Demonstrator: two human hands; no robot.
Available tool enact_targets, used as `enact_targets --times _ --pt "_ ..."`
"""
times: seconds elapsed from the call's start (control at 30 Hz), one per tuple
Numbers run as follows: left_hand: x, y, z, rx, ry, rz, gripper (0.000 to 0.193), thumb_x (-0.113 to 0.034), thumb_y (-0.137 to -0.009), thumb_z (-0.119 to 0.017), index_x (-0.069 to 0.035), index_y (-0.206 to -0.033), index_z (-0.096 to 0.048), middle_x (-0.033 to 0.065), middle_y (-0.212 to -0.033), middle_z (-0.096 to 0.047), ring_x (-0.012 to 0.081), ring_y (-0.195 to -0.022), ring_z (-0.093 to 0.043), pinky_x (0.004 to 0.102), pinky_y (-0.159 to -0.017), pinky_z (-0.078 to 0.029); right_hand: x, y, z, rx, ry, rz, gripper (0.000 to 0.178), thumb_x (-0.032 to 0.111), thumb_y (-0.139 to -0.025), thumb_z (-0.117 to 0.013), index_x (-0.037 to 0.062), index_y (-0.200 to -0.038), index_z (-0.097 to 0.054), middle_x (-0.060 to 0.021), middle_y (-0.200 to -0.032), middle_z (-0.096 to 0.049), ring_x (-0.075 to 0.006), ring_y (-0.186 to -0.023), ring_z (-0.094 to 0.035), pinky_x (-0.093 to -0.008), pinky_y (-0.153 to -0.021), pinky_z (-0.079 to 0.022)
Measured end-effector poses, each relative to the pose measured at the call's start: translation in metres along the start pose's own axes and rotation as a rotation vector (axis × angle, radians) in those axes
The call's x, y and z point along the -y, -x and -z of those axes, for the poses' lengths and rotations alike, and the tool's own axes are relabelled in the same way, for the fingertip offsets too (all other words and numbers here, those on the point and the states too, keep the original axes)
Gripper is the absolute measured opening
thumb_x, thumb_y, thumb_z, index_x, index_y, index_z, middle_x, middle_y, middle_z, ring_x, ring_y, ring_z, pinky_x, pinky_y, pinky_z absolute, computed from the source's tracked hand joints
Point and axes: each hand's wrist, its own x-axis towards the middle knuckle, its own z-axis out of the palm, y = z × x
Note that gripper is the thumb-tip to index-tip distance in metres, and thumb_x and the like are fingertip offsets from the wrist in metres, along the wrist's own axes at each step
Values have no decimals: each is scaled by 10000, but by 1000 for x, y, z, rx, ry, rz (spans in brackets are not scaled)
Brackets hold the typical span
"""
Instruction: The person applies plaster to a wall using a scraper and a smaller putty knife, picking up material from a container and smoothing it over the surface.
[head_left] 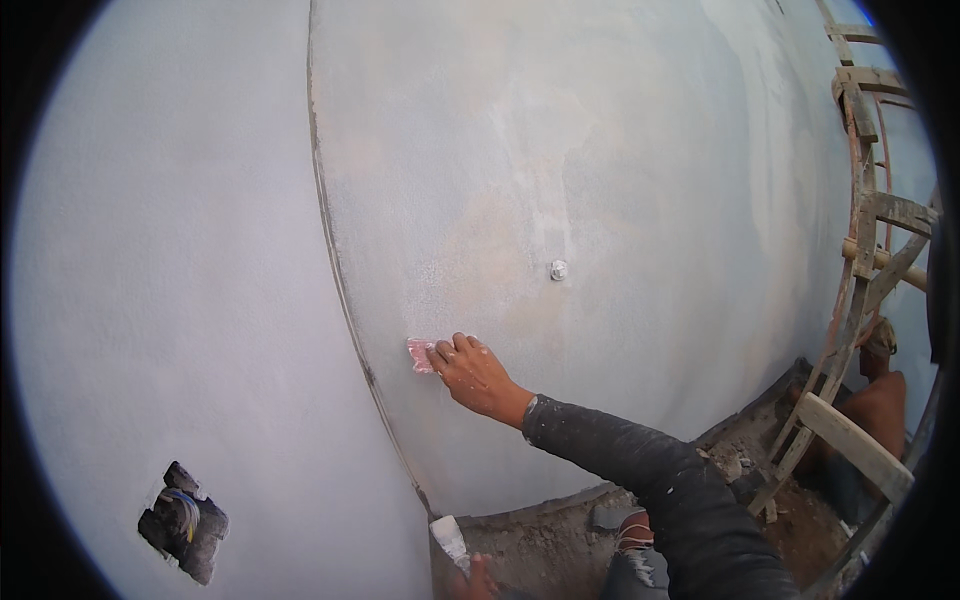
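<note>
My right hand (481, 381), dusted with white specks, is closed on a small flat pink spreader (421, 355) and holds it against the pale plastered wall (640, 360). White paste smears the spreader's edge. Low in the view, my left hand (479, 579) is partly cut off by the lower edge. It grips a putty knife (451, 540) whose blade is coated with white putty, close to the foot of the wall corner. The knife's handle is mostly hidden in the fingers.
A smooth white wall (220, 260) on the left has a hole (183, 522) with wires. A small white-covered fitting (558, 270) juts from the plastered wall. Wooden scaffolding (862, 230) stands at the right. Beneath it, a person (880, 400) is low near the rough dirt floor (545, 550).
</note>
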Motion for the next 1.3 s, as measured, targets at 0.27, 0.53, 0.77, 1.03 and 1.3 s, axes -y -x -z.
enact_targets --times 0.27,0.53,0.77,1.03,1.3 --pt "5 -8 -9 27 57 122 342 -452 -1043 -695 -113 -992 -694 -46 -675 -517 96 -559 -497 294 -507 -397 -226 -66 201 -525 456 -386 323 71 -964 -616 131 -1245 -763 -60 -1149 -764 -266 -1020 -704 -424 -895 -556" --pt "1 -13 -6 28 150 133 350 -436 -1017 -724 -121 -871 -673 -49 -642 -504 101 -547 -484 316 -507 -397 -44 17 10 -170 183 -94 446 49 -907 -646 -61 -1339 -662 -215 -1226 -662 -340 -1069 -655 -458 -957 -566" --pt "48 -33 18 -44 191 105 480 -573 -986 -724 -96 -931 -727 -32 -667 -578 121 -525 -505 328 -494 -424 -42 16 54 -172 30 -129 392 35 -932 -648 -3 -1319 -688 -152 -1182 -723 -297 -1014 -682 -443 -889 -574" --pt "66 -22 33 -63 86 106 466 -555 -995 -720 -89 -1009 -713 6 -727 -607 119 -560 -526 320 -477 -442 -121 -101 103 -484 300 -375 294 69 -936 -665 18 -1218 -731 -115 -1051 -718 -272 -974 -683 -396 -840 -569" --pt "44 -19 14 21 180 214 429 -535 -1002 -716 -117 -1090 -688 -6 -735 -545 112 -552 -500 318 -479 -454 40 143 -70 187 54 169 390 84 -970 -628 -80 -1322 -665 -206 -1221 -657 -311 -1089 -648 -457 -1012 -543"
